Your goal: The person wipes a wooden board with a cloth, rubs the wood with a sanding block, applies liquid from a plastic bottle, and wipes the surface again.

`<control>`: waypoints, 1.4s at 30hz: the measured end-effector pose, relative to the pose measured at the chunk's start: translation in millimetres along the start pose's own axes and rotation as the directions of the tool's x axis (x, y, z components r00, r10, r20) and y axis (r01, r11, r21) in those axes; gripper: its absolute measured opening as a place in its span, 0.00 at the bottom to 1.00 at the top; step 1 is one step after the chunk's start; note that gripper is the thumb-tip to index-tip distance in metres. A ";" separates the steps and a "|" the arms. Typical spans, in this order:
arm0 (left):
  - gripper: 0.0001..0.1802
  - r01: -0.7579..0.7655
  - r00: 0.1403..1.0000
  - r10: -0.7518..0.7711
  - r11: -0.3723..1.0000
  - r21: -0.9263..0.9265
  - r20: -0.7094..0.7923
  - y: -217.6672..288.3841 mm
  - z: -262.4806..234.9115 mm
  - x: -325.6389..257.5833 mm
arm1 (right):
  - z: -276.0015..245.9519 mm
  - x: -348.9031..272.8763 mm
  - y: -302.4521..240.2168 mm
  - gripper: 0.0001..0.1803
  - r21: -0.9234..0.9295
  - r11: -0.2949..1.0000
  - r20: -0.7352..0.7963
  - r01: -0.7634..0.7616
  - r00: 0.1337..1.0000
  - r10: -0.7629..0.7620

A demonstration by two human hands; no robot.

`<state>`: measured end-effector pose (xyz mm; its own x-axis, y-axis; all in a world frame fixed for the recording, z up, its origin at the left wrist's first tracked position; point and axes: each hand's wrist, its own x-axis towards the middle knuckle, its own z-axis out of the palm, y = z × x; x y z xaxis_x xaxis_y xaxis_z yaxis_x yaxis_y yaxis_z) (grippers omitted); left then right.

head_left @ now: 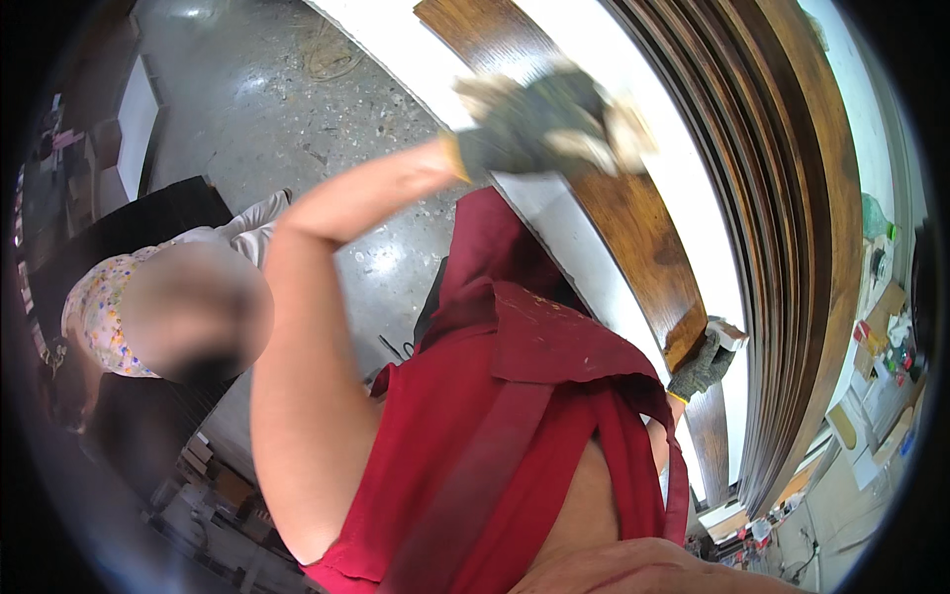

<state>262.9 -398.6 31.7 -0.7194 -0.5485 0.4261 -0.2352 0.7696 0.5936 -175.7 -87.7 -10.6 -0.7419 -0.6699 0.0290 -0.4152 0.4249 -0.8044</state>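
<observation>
My left hand [539,124], in a dark glove with a yellow cuff, is over a brown wood plank [633,223]. It is smeared by motion. A bunched, pale cloth [630,137] seems to stick out from under its fingers, though the blur hides their exact grip. Lower down, at the right edge of the plank, my right hand [701,368] wears a dark speckled glove. Its fingers are closed round a small block [728,335] with a whitish side. A dark reflection lies on the glossy plank beside this hand.
The plank lies on a white surface [683,129]. Right of it, several dark brown boards [792,198] stand in a close row. A person in a patterned cap [99,312] is at the left, over a grey floor [386,89]. Clutter [876,346] fills the far right.
</observation>
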 end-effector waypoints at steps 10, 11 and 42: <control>0.19 0.181 0.983 -0.159 0.936 0.301 -0.095 -42.0 25.2 -3.3 | -2.9 0.1 1.2 0.29 0.135 0.990 0.042 -0.031 0.999 0.025; 0.16 0.160 0.987 -0.146 0.934 0.319 -0.069 -63.9 -8.4 -8.2 | -3.6 0.2 0.8 0.29 0.110 0.994 0.041 -0.005 0.999 0.001; 0.28 0.365 0.840 0.006 0.734 -0.572 0.543 173.6 171.5 -13.1 | -0.1 0.9 -22.3 0.31 0.424 0.902 0.090 0.079 0.988 -0.128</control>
<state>119.4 -201.7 12.1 -0.9603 -0.2787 -0.0099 -0.0617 0.1777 0.9821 -167.1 -97.7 7.5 -0.6323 -0.7707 0.0786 -0.2094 0.0723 -0.9752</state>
